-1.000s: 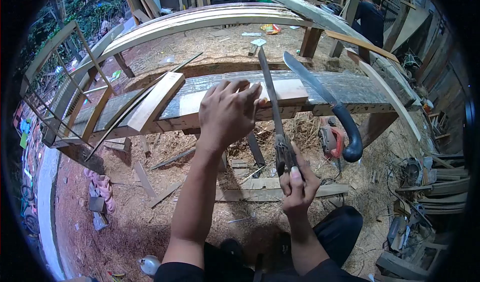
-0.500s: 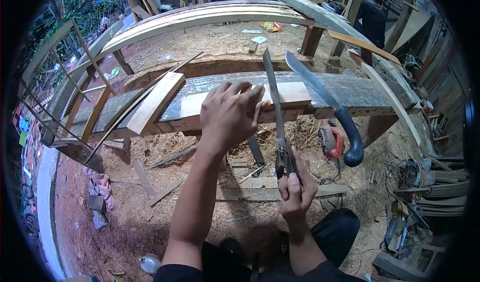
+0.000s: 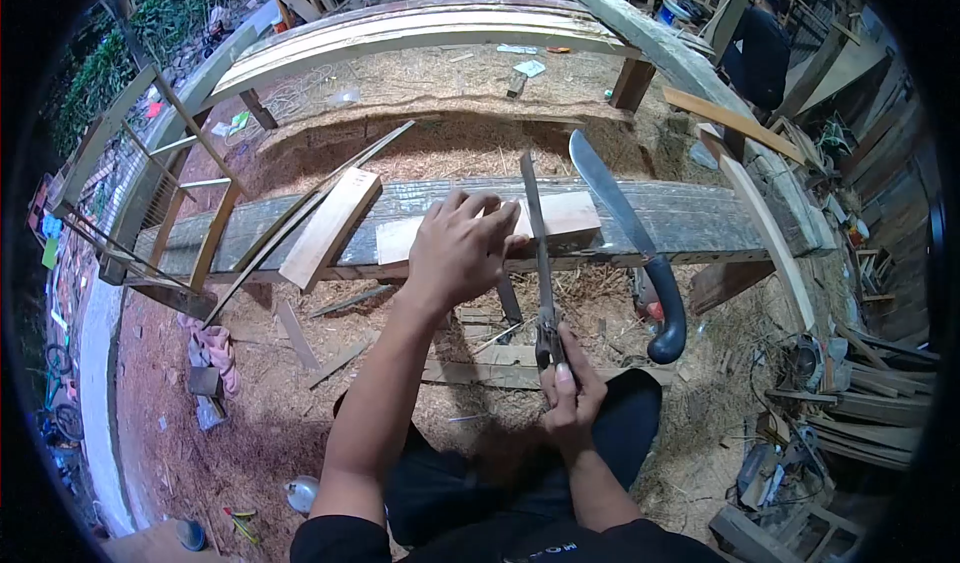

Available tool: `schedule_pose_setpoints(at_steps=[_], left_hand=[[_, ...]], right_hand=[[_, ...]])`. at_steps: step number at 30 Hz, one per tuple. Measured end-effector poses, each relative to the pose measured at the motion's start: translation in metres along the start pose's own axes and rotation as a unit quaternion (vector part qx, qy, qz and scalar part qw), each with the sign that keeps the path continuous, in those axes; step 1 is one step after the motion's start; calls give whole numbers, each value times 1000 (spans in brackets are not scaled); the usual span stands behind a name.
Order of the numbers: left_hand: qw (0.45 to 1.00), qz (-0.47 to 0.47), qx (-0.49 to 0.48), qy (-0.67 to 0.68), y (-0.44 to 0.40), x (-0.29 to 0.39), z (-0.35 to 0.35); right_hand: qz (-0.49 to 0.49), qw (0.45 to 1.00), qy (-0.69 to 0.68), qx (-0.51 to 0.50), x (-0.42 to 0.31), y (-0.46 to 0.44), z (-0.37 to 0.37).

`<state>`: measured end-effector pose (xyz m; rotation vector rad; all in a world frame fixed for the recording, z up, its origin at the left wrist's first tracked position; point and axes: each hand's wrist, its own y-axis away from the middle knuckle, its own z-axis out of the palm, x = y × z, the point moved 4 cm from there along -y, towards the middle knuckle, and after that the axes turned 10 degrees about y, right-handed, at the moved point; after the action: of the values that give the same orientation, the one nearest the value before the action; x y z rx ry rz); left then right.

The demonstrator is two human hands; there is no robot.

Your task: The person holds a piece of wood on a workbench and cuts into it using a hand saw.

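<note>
My right hand (image 3: 572,398) is wrapped around the handle of a handsaw (image 3: 535,213), whose narrow dark blade points away from me. The blade lies across a pale wooden block (image 3: 565,215) on the weathered bench plank (image 3: 420,198). Just left of the blade, my left hand (image 3: 460,248) grips the block from above with bent fingers, its thumb close to the saw. A machete (image 3: 615,198) with a curved black handle rests on the bench to the right, the handle hanging over the near edge. Another pale board (image 3: 333,225) lies slantwise on the bench to the left.
Behind the bench stands a second bench bearing long planks (image 3: 430,31). A slatted wooden frame (image 3: 165,188) is at the left end. Sawdust and offcuts cover the ground, with scrap wood (image 3: 870,423) piled at right. Another person (image 3: 757,53) is at the back right.
The saw has been drawn back toward me, so less of its blade extends past the block. My left hand stays on the block. The camera view has shifted slightly.
</note>
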<state>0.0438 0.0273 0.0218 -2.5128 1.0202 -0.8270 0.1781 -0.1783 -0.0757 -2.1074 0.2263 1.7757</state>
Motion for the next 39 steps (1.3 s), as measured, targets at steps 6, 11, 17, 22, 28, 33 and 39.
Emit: schedule_pose_setpoints(at_steps=[6, 11, 17, 22, 28, 33, 39], left_hand=[[1000, -10, -18, 13, -2, -1, 1], [1000, -10, -29, 0, -5, -6, 1], [999, -28, -29, -27, -8, -8, 0], [998, -47, -51, -10, -8, -14, 3], [997, -39, -69, -15, 0, -11, -1], [998, -49, -49, -6, 3, -3, -6], [998, -38, -24, -51, 2, -1, -2]], right_hand=[[-27, 994, 101, 27, 8, 27, -22], [36, 997, 70, 7, -7, -7, -4], [7, 995, 97, 23, 4, 37, -32], [41, 999, 20, 17, -14, -21, -9], [50, 998, 37, -7, -33, 1, -14], [12, 999, 39, 9, -26, -1, -13], [60, 997, 43, 14, -31, -5, -9]])
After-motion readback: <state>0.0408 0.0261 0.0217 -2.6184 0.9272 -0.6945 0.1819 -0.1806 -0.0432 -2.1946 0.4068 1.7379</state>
